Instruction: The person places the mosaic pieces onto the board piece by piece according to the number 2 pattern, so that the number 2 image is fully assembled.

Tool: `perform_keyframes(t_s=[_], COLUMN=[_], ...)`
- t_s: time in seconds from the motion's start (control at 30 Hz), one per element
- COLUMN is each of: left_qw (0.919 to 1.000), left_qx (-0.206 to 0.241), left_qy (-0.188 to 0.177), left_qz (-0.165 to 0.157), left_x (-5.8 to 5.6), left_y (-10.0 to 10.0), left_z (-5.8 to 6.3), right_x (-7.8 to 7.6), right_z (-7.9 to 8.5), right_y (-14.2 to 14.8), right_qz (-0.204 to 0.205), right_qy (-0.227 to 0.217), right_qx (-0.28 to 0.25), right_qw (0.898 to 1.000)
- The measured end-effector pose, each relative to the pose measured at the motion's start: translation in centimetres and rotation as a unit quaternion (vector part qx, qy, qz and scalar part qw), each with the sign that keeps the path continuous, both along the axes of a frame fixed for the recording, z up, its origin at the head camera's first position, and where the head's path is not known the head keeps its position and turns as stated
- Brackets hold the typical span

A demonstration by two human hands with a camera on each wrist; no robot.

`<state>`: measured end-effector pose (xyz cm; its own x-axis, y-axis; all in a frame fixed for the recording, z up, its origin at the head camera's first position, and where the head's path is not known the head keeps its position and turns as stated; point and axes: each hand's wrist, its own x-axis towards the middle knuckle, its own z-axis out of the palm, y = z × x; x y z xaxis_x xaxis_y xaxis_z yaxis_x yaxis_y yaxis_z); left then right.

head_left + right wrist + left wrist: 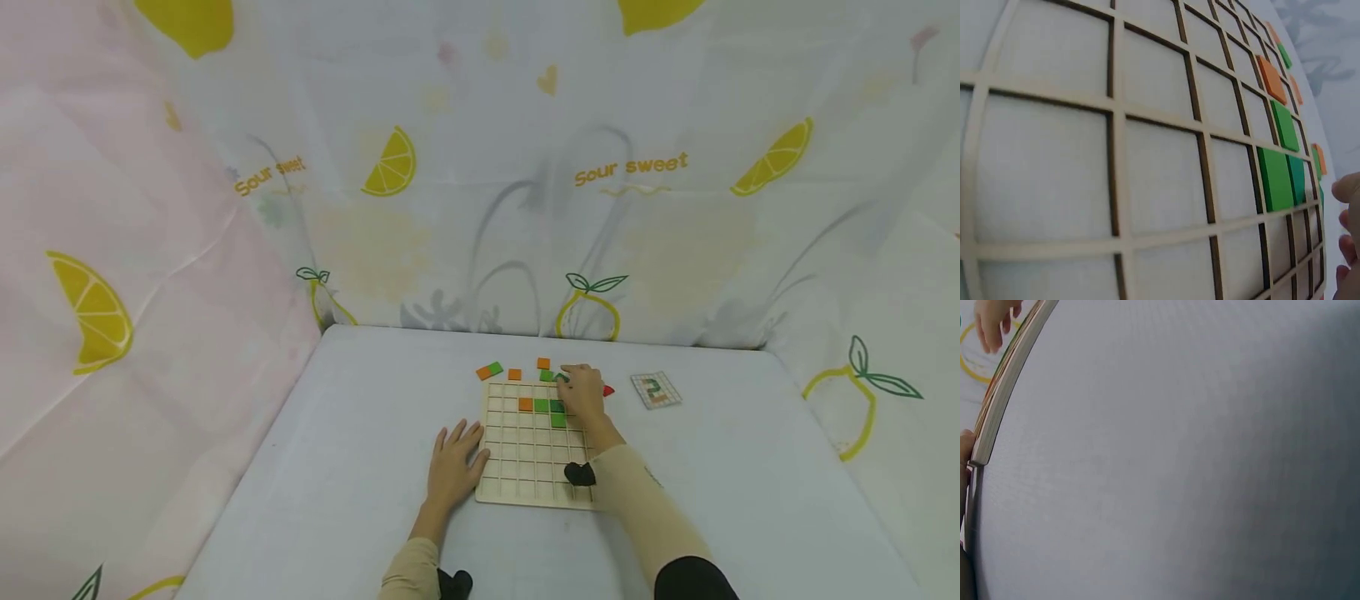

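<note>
A wooden grid board (525,467) lies on the table. Set in its upper squares are an orange tile (526,405), a light green tile (541,406) and a dark green tile (557,407), with another light green tile (558,421) below the dark one. My left hand (452,471) rests with spread fingers at the board's left edge. Over the board's far right part reaches my right hand (581,392), its fingertips close to a loose dark green piece (561,377). In the left wrist view the right hand's fingers (990,334) hang loosely, with nothing visible in them.
Beyond the board lie loose orange tiles (514,375) and green tiles (547,376). A red piece (608,390) shows past the right hand. Farther right is a small pattern card (656,390). A lemon-print cloth (465,250) hangs behind the white table (337,467).
</note>
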<state>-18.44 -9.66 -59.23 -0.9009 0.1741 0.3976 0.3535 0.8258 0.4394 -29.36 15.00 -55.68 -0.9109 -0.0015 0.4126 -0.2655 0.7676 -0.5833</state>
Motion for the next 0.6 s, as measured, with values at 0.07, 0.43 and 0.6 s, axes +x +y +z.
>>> perform_keyframes(t_s=[0.07,0.43,0.6], left_qw=[1.0,0.9999,1.0], left_qx=[0.0,0.006,0.007], left_qy=[0.005,-0.013,-0.004], left_qz=[0.002,0.001,0.0], left_x=[0.0,0.1,0.1], left_y=[0.0,0.0,0.0], left_z=[0.0,0.1,0.2], right_x=[-0.2,-0.8,-2.1], right_z=[0.1,1.4,0.4], right_y=[0.8,2.3,2.9], right_qz=[-0.001,-0.008,0.016], right_qy=[-0.041,-0.203,-0.222], right_qx=[0.003,-0.014,-0.01], right_qw=[0.999,0.979,0.975])
